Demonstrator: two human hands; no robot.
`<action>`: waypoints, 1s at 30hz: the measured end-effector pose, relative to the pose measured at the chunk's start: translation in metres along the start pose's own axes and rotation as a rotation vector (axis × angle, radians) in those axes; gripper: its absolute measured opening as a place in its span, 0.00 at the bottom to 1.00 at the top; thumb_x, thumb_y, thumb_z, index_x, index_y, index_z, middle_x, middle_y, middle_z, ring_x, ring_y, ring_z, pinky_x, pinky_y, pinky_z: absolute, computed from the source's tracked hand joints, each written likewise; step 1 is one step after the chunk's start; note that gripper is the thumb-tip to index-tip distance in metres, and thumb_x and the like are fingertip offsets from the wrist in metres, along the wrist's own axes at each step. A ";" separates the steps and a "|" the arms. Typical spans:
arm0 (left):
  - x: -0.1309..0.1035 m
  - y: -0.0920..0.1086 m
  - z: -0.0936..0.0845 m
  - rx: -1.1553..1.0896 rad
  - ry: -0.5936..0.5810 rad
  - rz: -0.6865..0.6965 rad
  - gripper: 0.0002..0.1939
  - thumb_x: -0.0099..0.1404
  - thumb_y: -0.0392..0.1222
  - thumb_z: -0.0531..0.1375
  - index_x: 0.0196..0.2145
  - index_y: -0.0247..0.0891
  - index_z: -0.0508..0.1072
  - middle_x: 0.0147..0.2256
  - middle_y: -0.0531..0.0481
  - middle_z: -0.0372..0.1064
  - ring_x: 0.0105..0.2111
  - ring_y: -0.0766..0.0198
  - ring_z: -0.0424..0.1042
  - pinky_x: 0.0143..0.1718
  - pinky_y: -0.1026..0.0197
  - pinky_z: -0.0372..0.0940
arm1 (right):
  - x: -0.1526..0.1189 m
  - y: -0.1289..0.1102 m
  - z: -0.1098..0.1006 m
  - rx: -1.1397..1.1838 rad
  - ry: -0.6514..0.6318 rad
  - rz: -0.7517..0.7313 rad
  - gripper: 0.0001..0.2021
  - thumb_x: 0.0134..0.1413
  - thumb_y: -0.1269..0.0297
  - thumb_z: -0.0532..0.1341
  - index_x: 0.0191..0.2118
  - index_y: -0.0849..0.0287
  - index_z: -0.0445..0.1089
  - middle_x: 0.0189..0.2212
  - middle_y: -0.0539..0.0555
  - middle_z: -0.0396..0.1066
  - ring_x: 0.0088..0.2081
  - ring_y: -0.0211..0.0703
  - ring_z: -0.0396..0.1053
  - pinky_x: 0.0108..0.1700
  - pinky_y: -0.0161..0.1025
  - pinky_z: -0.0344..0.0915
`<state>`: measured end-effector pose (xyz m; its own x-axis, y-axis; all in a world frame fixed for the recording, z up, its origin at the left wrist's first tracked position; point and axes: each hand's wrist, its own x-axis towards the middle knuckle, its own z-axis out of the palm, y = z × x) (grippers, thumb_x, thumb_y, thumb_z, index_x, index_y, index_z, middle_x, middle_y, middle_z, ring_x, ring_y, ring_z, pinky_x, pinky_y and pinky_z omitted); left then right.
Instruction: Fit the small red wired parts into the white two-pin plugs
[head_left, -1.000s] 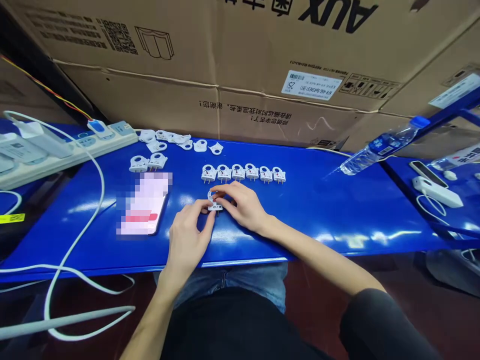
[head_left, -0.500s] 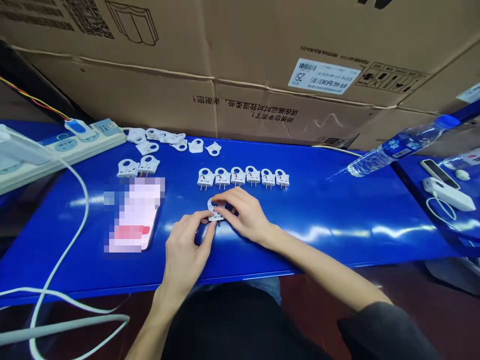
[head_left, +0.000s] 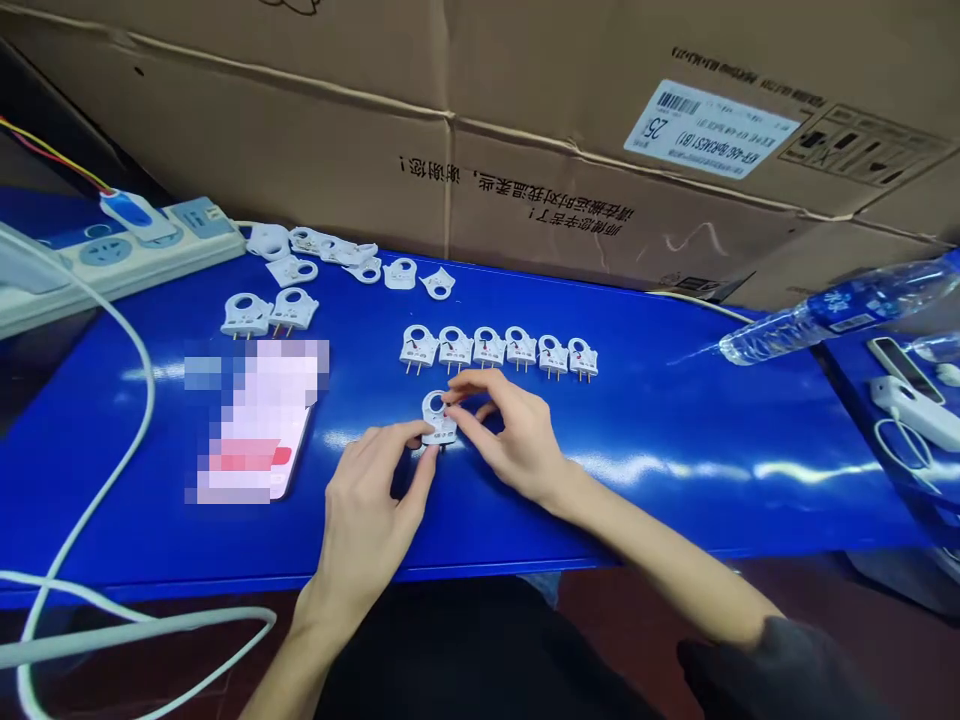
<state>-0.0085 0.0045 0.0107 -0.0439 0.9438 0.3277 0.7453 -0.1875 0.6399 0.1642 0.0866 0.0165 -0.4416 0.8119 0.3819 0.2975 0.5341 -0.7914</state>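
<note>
A small white plug (head_left: 437, 418) with a ring-shaped top lies on the blue table (head_left: 675, 430) between both hands. My left hand (head_left: 371, 510) pinches its lower edge with thumb and forefinger. My right hand (head_left: 510, 430) holds its right side with the fingertips. Just beyond stands a row of several white plugs (head_left: 499, 350), prongs toward me. Two more plugs (head_left: 268, 312) sit at the left, and loose white plug shells (head_left: 345, 262) lie near the cardboard.
Large cardboard boxes (head_left: 525, 130) wall off the back. A phone (head_left: 251, 420) lies left of my hands. A power strip (head_left: 112, 250) and white cables (head_left: 112, 420) are at far left. A water bottle (head_left: 832, 310) and white devices (head_left: 915, 400) lie at the right.
The view has shifted down and closer. Both hands stay on the same plug, the right fingers now more spread at its side.
</note>
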 end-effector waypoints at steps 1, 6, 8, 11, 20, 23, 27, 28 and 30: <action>0.000 0.000 0.000 0.011 -0.006 0.013 0.07 0.74 0.40 0.60 0.48 0.43 0.73 0.38 0.53 0.75 0.40 0.62 0.74 0.45 0.58 0.64 | -0.001 0.000 0.000 -0.026 -0.020 -0.016 0.10 0.70 0.68 0.60 0.54 0.54 0.68 0.45 0.53 0.79 0.46 0.41 0.78 0.44 0.37 0.76; -0.001 0.001 0.003 0.064 -0.030 0.039 0.07 0.74 0.41 0.59 0.49 0.43 0.72 0.39 0.53 0.75 0.39 0.61 0.74 0.44 0.57 0.64 | -0.004 0.003 -0.002 -0.146 -0.133 -0.052 0.08 0.73 0.66 0.57 0.53 0.55 0.69 0.46 0.54 0.77 0.48 0.42 0.75 0.49 0.39 0.74; -0.001 0.001 0.004 0.070 -0.032 0.032 0.07 0.74 0.43 0.59 0.49 0.44 0.72 0.39 0.52 0.76 0.39 0.60 0.74 0.45 0.57 0.64 | -0.003 0.005 -0.005 -0.140 -0.149 -0.035 0.08 0.72 0.65 0.58 0.53 0.54 0.68 0.46 0.53 0.77 0.48 0.42 0.75 0.49 0.38 0.73; -0.002 0.002 0.005 0.066 -0.032 0.018 0.08 0.75 0.45 0.57 0.49 0.45 0.73 0.39 0.52 0.77 0.40 0.59 0.75 0.46 0.56 0.65 | -0.001 0.006 -0.009 -0.129 -0.180 -0.026 0.08 0.72 0.64 0.59 0.53 0.54 0.69 0.44 0.52 0.78 0.47 0.41 0.75 0.48 0.38 0.72; -0.004 0.004 0.004 0.054 -0.045 0.006 0.10 0.75 0.46 0.57 0.50 0.43 0.74 0.41 0.51 0.78 0.41 0.59 0.76 0.48 0.54 0.65 | 0.000 -0.002 -0.015 -0.198 -0.213 -0.083 0.07 0.74 0.64 0.55 0.49 0.56 0.70 0.43 0.53 0.77 0.43 0.41 0.73 0.44 0.37 0.70; -0.005 0.003 0.005 0.066 -0.045 0.009 0.10 0.75 0.46 0.57 0.50 0.44 0.73 0.41 0.51 0.78 0.41 0.59 0.76 0.48 0.54 0.65 | 0.001 -0.004 -0.015 -0.153 -0.195 -0.083 0.07 0.72 0.67 0.55 0.48 0.57 0.70 0.42 0.53 0.75 0.42 0.40 0.73 0.41 0.35 0.70; -0.005 0.002 0.006 0.071 -0.035 0.019 0.09 0.75 0.46 0.57 0.49 0.44 0.73 0.40 0.51 0.77 0.41 0.59 0.76 0.49 0.54 0.65 | 0.002 -0.003 -0.016 -0.113 -0.188 -0.080 0.07 0.69 0.71 0.57 0.48 0.56 0.70 0.43 0.53 0.75 0.43 0.40 0.73 0.41 0.35 0.70; -0.005 0.002 0.006 0.070 -0.031 0.020 0.09 0.75 0.46 0.57 0.49 0.44 0.73 0.40 0.51 0.77 0.41 0.59 0.76 0.49 0.54 0.65 | 0.002 -0.003 -0.016 -0.106 -0.194 -0.076 0.07 0.68 0.71 0.58 0.48 0.55 0.70 0.44 0.52 0.75 0.43 0.40 0.73 0.41 0.35 0.71; -0.005 0.002 0.006 0.073 -0.029 0.018 0.09 0.75 0.46 0.58 0.49 0.45 0.73 0.40 0.51 0.77 0.41 0.59 0.76 0.49 0.54 0.65 | 0.002 -0.001 -0.016 -0.086 -0.206 -0.068 0.07 0.68 0.72 0.58 0.47 0.55 0.70 0.43 0.52 0.76 0.44 0.40 0.73 0.41 0.35 0.71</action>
<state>-0.0028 0.0007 0.0065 -0.0118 0.9480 0.3182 0.7921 -0.1853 0.5815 0.1760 0.0917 0.0258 -0.6241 0.7126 0.3205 0.3279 0.6112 -0.7203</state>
